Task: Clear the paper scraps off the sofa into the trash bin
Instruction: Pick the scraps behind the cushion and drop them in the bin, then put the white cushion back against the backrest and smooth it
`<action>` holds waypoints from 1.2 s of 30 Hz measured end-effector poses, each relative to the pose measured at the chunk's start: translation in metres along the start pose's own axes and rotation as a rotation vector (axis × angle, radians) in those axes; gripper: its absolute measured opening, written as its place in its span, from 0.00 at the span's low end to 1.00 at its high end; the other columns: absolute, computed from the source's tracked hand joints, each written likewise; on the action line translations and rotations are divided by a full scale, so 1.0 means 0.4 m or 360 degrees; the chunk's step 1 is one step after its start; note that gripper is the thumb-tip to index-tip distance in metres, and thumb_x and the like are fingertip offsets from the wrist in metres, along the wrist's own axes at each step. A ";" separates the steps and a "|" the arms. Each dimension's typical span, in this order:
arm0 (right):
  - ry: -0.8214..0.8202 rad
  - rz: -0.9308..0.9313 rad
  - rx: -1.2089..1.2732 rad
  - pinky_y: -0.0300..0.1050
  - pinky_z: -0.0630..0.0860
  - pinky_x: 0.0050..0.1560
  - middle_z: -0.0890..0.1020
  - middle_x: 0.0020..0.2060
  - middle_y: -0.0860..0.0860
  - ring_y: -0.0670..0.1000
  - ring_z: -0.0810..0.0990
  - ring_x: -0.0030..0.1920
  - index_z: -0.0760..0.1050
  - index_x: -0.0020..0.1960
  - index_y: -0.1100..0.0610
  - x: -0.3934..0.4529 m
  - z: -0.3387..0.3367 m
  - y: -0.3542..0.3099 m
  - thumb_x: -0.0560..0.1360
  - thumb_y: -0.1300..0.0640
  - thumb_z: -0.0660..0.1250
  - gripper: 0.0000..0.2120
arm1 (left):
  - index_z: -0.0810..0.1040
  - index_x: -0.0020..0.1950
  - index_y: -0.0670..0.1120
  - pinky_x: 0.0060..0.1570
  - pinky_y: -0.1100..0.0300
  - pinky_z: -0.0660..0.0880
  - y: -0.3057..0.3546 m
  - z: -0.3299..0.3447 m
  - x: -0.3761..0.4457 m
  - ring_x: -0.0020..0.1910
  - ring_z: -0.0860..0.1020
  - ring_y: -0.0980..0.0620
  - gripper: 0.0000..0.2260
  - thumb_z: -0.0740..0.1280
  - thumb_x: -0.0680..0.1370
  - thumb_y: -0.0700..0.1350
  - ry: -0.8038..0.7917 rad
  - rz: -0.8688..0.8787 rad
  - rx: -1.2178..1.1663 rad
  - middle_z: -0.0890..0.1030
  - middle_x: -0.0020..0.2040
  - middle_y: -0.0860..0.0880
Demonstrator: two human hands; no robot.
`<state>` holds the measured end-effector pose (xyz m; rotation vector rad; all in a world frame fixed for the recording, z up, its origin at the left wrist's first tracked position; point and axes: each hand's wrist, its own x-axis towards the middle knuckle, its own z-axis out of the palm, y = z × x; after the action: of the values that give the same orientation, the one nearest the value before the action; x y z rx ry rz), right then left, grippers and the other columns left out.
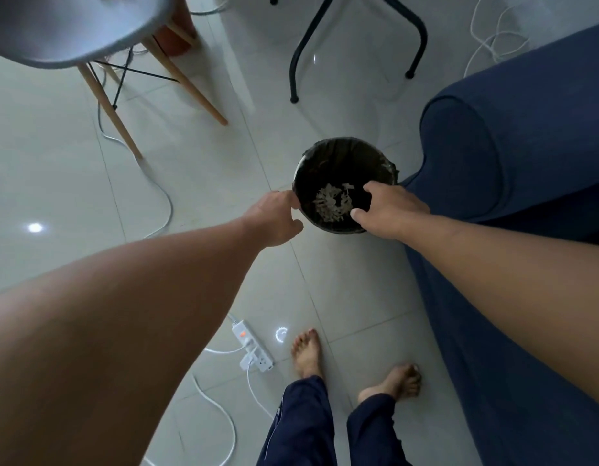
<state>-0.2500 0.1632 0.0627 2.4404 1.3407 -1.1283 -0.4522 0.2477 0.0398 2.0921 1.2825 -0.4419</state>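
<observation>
bin: round black-lined trash bin [342, 183] on floor beside dark blue fabric sofa [513, 139] | scraps: pale paper scraps [333, 203] inside bin | my left grip [274, 218] pinches bin's left rim | my right grip [389, 210] clasps its right rim

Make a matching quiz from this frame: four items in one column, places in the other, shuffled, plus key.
Items:
1. paper scraps
2. trash bin
3. power strip
4. right hand

Places:
A. on the floor tiles, left of the bare feet
B. at the bin's near-right rim
C. at the bottom of the bin
D. on the floor against the blue sofa

Pairs: 1-C, 2-D, 3-A, 4-B
</observation>
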 end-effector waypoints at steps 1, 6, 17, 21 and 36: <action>-0.0003 0.0000 -0.0004 0.53 0.76 0.58 0.77 0.71 0.53 0.60 0.76 0.69 0.65 0.79 0.47 -0.001 0.002 0.004 0.81 0.41 0.65 0.29 | 0.75 0.71 0.47 0.62 0.57 0.71 0.001 -0.001 0.000 0.68 0.74 0.46 0.20 0.69 0.79 0.47 0.0008 0.0007 0.0006 0.78 0.68 0.47; -0.0004 0.0009 -0.0009 0.55 0.77 0.58 0.77 0.71 0.53 0.61 0.76 0.69 0.66 0.78 0.48 -0.008 0.015 0.023 0.81 0.41 0.65 0.28 | 0.75 0.71 0.47 0.61 0.58 0.69 0.008 0.004 0.006 0.68 0.73 0.46 0.20 0.69 0.79 0.47 0.0019 0.0022 0.0052 0.77 0.68 0.47; -0.0136 -0.0036 0.0067 0.53 0.77 0.61 0.77 0.70 0.51 0.58 0.77 0.68 0.64 0.80 0.43 -0.094 0.065 0.160 0.79 0.39 0.65 0.31 | 0.76 0.71 0.47 0.60 0.55 0.72 0.116 0.049 0.013 0.66 0.75 0.44 0.21 0.69 0.78 0.48 -0.0098 0.0135 0.0245 0.78 0.67 0.46; -0.0171 -0.0031 0.0071 0.51 0.76 0.59 0.77 0.69 0.50 0.57 0.77 0.68 0.63 0.80 0.42 -0.133 0.079 0.241 0.79 0.39 0.65 0.31 | 0.77 0.70 0.47 0.57 0.52 0.76 0.207 0.048 0.026 0.63 0.78 0.41 0.20 0.68 0.79 0.47 -0.0178 0.0248 0.0371 0.79 0.64 0.44; 0.0216 0.0310 0.0426 0.50 0.76 0.54 0.78 0.67 0.52 0.57 0.79 0.62 0.62 0.81 0.45 -0.283 0.016 0.637 0.83 0.38 0.60 0.29 | 0.77 0.63 0.53 0.61 0.47 0.77 0.626 0.165 0.046 0.59 0.79 0.44 0.15 0.64 0.77 0.53 -0.0441 0.0618 0.0675 0.80 0.62 0.48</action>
<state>-0.0930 -0.0669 0.0769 2.8103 1.0093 -1.1776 -0.2197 0.1352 0.0659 2.4470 0.6387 -0.8474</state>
